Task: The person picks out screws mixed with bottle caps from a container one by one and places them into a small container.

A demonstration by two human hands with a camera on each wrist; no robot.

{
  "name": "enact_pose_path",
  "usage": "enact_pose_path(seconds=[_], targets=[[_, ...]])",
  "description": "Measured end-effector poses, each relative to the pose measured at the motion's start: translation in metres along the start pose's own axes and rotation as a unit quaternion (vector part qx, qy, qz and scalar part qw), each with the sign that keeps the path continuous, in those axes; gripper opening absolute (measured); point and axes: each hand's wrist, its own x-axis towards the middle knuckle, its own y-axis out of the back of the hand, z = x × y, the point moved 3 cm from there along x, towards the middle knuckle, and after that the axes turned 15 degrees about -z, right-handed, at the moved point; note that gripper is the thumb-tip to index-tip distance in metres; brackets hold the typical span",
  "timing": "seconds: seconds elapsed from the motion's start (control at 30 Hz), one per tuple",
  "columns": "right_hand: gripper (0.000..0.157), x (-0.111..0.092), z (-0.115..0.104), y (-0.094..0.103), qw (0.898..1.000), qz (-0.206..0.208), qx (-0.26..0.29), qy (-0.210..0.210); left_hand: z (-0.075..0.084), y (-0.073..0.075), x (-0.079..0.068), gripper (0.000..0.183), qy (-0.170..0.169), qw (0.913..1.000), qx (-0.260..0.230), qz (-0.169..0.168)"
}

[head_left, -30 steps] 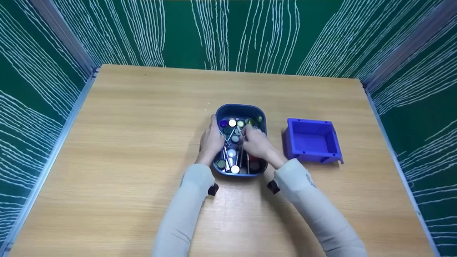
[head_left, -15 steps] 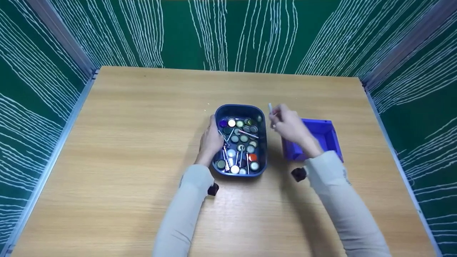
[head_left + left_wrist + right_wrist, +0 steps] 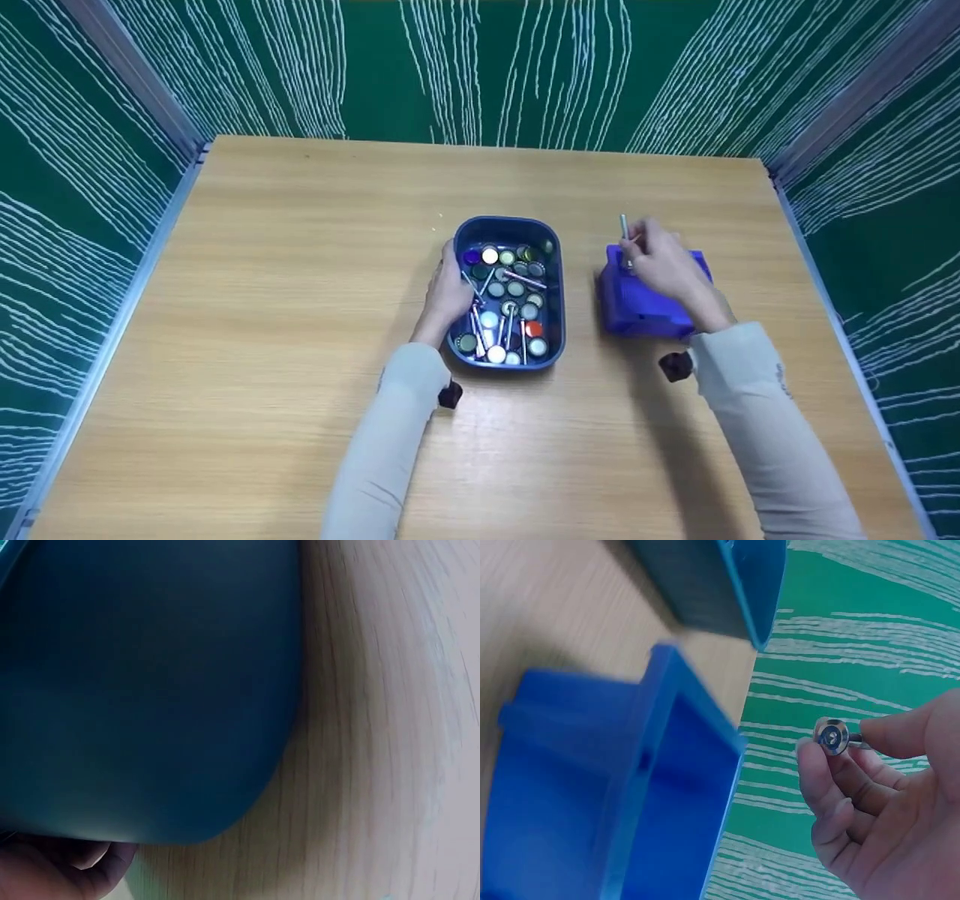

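Note:
In the head view my left hand (image 3: 448, 289) grips the left wall of a dark blue tub (image 3: 510, 222). Curled fingers (image 3: 112, 866) show at the tub's lower edge in the left wrist view. Bottle caps (image 3: 533, 328) in several colours and slim metal bolts (image 3: 523, 341) lie loose inside the tub. My right hand (image 3: 666, 262) is over the far part of a purple-blue bin (image 3: 645, 311), partly covering it. Between thumb and fingertips it pinches a metal bolt (image 3: 831, 736), whose round recessed head faces the right wrist camera. The bolt's other end (image 3: 623, 225) points away from me.
Both containers stand on a wooden table (image 3: 300, 262), with a gap between them. Green panels (image 3: 390, 75) with white streaks enclose the table at the back and sides. Tiny pale crumbs (image 3: 437, 222) lie behind the tub.
My right hand has come out of the tub with the bolt and travelled right to the bin. My left hand and the tub have stayed in place.

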Motion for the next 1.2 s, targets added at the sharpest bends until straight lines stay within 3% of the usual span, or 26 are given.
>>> enact_pose_path(seconds=[0.17, 0.33, 0.5, 0.9, 1.2], targets=[[0.026, -0.006, 0.019, 0.002, 1.0, 0.005, -0.02, -0.02, 0.0, -0.001, 0.0, 0.079, -0.002, 1.0, -0.004, 0.004], [0.026, -0.007, 0.034, 0.003, 0.998, -0.022, -0.032, -0.041, -0.001, 0.0, -0.001, 0.08, 0.005, 1.0, 0.001, 0.003], [0.024, -0.004, 0.042, -0.002, 0.998, -0.041, -0.047, -0.032, 0.0, 0.0, -0.002, 0.082, 0.009, 0.9999, 0.003, 0.004], [0.024, 0.002, 0.055, -0.019, 0.991, -0.079, -0.094, -0.059, 0.003, 0.0, -0.001, 0.083, 0.014, 0.9999, 0.0, -0.003], [0.027, -0.002, 0.051, -0.01, 0.99, -0.057, -0.113, -0.064, 0.001, -0.001, -0.001, 0.083, 0.014, 0.9999, 0.001, -0.004]])
